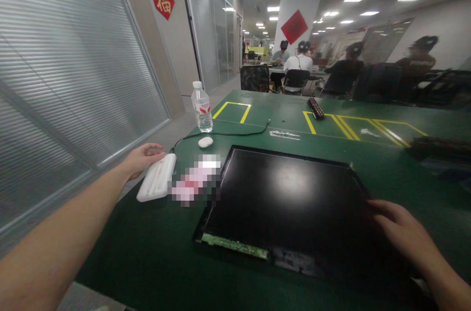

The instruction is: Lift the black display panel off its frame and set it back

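My left hand [143, 160] is at the far left corner of a white power bank [157, 178], its fingers bent and touching the edge. A black cable [235, 133] runs from the power bank's far end across the table. In front of me lies a flat black display panel [287, 198], screen up, with a green circuit strip [235, 246] along its near edge. My right hand [395, 222] grips the panel's right edge, fingertips on its border; what lies under the palm is hidden. Between the power bank and the panel is a blurred-out pinkish item [195, 181].
A water bottle [202, 107] and a small white rounded case [205, 142] stand beyond the power bank. Yellow tape outlines, a dark ridged strip [315, 108] and white scraps [283, 134] are on the green table [147, 252]. Several people sit on chairs further back.
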Tool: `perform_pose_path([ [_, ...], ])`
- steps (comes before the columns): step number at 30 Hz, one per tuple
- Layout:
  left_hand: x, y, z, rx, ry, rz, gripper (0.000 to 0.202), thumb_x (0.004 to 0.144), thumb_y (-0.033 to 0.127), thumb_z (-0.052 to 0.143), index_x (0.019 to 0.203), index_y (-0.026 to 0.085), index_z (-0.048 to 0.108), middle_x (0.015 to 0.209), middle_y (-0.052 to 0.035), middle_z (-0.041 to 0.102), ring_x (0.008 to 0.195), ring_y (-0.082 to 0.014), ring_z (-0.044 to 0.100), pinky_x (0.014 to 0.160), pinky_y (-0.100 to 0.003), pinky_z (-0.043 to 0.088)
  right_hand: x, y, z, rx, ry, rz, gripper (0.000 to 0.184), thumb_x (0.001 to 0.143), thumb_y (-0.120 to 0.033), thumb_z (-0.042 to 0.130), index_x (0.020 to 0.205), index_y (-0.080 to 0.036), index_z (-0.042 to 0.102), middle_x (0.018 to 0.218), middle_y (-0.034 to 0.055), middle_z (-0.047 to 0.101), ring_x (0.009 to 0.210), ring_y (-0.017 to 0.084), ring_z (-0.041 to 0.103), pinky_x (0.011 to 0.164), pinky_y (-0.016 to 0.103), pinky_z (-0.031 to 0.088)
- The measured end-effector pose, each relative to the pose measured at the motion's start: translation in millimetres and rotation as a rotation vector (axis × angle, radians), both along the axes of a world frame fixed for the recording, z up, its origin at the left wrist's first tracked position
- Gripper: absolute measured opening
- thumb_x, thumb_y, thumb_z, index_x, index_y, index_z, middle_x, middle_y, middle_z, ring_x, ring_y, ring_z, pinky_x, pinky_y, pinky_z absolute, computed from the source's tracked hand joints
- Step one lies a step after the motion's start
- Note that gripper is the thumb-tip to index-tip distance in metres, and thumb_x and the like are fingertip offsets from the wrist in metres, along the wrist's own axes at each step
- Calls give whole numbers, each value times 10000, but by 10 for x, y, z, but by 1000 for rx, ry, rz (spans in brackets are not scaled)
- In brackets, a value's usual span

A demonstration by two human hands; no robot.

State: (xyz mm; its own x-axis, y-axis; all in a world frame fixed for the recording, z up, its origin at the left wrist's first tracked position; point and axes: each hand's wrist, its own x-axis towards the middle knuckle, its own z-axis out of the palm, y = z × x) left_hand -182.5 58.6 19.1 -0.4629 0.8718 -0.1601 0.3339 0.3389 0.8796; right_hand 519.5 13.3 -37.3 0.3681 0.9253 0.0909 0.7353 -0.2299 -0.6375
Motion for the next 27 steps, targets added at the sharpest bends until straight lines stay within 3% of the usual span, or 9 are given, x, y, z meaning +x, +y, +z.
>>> perform_pose_path([
  [5,77,-33,32,6,-84,17,316,1007,290,715,1297,173,668,1254,-97,714,1002,-239,735,826,-428,645,33,15,-28,1,-4,26,366,640,-391,541,931,-273,728,1172,155,758,1173,414,684,1056,591,512],
  [9,111,-34,43,43,-105,11,203,991,192,725,1183,150,676,1074,-47,763,948,-197,746,839,-370,627,39,13,-43,-1,-15,35,359,668,-366,545,955,-264,736,1214,152,752,1206,394,672,1086,575,496],
  [13,137,25,40,81,-109,-22,202,952,159,764,1113,168,642,941,-7,803,1019,-180,744,930,-341,596,25,11,-53,4,-17,33,364,688,-330,550,978,-242,752,1210,149,754,1197,374,677,1082,547,502],
  [20,214,101,1,125,-37,-119,381,833,423,875,1026,170,665,1018,-56,832,1150,-258,730,1059,-465,565,-10,-11,-23,-3,-8,15,356,701,-293,547,984,-244,758,1226,147,750,1203,363,674,1091,544,495],
  [27,440,210,-8,149,66,-257,613,578,591,949,985,209,696,1154,-111,828,1216,-315,729,1098,-466,550,-13,-19,2,0,-9,22,351,696,-303,549,969,-244,762,1210,152,753,1201,373,674,1092,553,491],
])
